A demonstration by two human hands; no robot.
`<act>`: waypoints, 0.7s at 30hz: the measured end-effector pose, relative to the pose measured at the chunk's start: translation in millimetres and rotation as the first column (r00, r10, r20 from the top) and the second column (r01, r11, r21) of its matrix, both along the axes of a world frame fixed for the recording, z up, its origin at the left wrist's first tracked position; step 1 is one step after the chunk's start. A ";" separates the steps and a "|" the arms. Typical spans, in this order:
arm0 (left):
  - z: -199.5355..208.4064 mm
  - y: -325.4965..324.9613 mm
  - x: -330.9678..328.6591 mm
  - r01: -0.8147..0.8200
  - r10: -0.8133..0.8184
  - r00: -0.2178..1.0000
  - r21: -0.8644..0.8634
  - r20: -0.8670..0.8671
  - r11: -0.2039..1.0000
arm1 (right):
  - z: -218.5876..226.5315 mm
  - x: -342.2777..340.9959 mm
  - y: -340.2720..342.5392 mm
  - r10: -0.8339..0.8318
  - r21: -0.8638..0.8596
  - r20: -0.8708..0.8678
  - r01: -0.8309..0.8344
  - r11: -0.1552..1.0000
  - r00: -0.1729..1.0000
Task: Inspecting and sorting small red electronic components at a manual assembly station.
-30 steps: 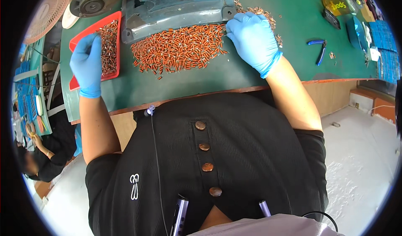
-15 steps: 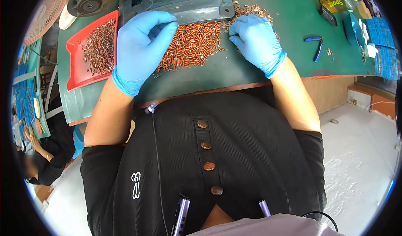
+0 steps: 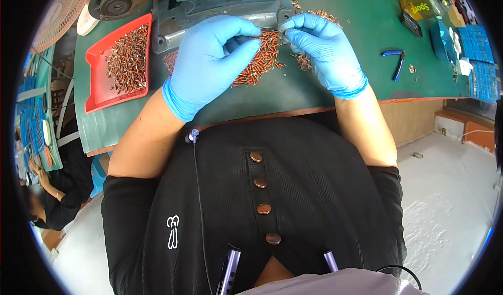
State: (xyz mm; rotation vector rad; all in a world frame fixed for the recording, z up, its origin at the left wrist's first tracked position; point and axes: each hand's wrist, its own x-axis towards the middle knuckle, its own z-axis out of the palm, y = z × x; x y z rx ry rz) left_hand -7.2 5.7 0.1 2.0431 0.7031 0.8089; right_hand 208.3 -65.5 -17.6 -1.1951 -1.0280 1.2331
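The left hand point(image 3: 209, 59) covers part of the pile of small copper-coloured pieces point(image 3: 262, 64). What the fingertips point(image 3: 285, 27) pinch is too small to tell. The grey machine point(image 3: 220, 2) is cut off at the top of the frame.

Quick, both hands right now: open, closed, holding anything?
Left hand: fingers curled over the copper parts; whether it grips any cannot be told.
Right hand: fingertips pinched at the machine edge; what it holds cannot be told.

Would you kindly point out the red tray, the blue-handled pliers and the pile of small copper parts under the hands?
red tray point(image 3: 98, 93): head view, bare floor near its lower edge.
blue-handled pliers point(image 3: 396, 63): head view, on one handle.
pile of small copper parts point(image 3: 259, 64): head view, visible patch between the gloved hands.
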 end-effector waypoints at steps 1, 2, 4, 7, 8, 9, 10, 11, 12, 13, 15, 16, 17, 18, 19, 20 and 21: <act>1.5 -0.5 1.1 0.008 -0.008 1.000 0.014 -0.015 1.000 | 0.8 0.4 0.0 0.012 -0.053 -0.144 -0.020 0.998 0.990; 3.3 -1.3 2.2 0.019 -0.018 1.000 0.021 -0.022 1.000 | 1.1 0.5 0.1 0.028 -0.062 -0.247 -0.044 0.997 0.969; 6.5 -3.4 4.5 0.020 -0.019 0.999 0.045 -0.029 0.999 | 0.8 -0.1 0.1 0.035 -0.077 -0.452 -0.078 0.994 0.891; 9.8 -8.4 8.5 0.001 -0.002 1.000 0.045 0.018 0.999 | -0.8 -3.5 0.8 0.097 -0.053 -0.541 -0.149 0.987 0.835; 10.7 -9.6 9.1 -0.008 0.007 0.999 0.033 0.034 0.999 | -1.3 -5.1 0.9 0.106 -0.048 -0.548 -0.158 0.986 0.830; 11.9 -9.9 8.9 0.006 -0.008 0.999 0.053 0.034 0.999 | -1.8 -7.0 0.6 0.115 -0.044 -0.554 -0.166 0.985 0.825; 12.8 -9.9 8.3 0.023 -0.025 0.999 0.067 0.028 0.997 | -2.2 -9.1 0.3 0.134 -0.024 -0.571 -0.180 0.983 0.810; 13.5 -9.6 7.6 0.039 -0.041 0.999 0.076 0.023 0.996 | -2.3 -11.0 0.4 0.117 -0.041 -0.583 -0.173 0.984 0.804; 14.2 -8.8 6.3 0.061 -0.062 0.998 0.087 0.006 0.994 | -2.2 -12.9 0.4 0.112 -0.043 -0.607 -0.173 0.984 0.787; 14.9 -7.6 4.8 0.083 -0.082 0.997 0.093 -0.008 0.992 | -1.6 -14.4 0.3 0.106 -0.043 -0.632 -0.172 0.984 0.767; 14.8 -6.2 2.6 0.094 -0.093 0.996 0.075 -0.012 0.993 | 1.0 -16.2 -0.5 0.114 -0.054 -0.617 -0.186 0.981 0.778; 14.3 -5.7 2.0 0.083 -0.083 0.997 0.053 -0.001 0.995 | 2.8 -17.0 -0.7 0.110 -0.066 -0.606 -0.187 0.980 0.788; 13.6 -5.7 1.4 0.074 -0.075 0.997 0.024 0.014 0.997 | 4.9 -18.0 -1.0 0.120 -0.052 -0.610 -0.190 0.980 0.783; 13.0 -5.8 1.1 0.070 -0.068 0.996 -0.035 0.052 0.997 | 7.2 -19.3 -1.4 0.122 -0.045 -0.609 -0.188 0.981 0.783; 12.3 -6.2 0.7 0.071 -0.062 0.994 -0.100 0.093 0.992 | 9.6 -20.8 -2.5 0.124 -0.040 -0.609 -0.186 0.982 0.784; 11.9 -6.4 0.3 0.069 -0.046 0.991 -0.187 0.124 0.980 | 11.7 -23.4 -4.3 0.106 0.001 -0.549 -0.126 0.992 0.829; 12.1 -6.5 -0.3 0.093 -0.043 0.981 -0.264 0.189 0.960 | 13.2 -27.7 -7.6 0.082 0.045 -0.487 -0.069 0.997 0.870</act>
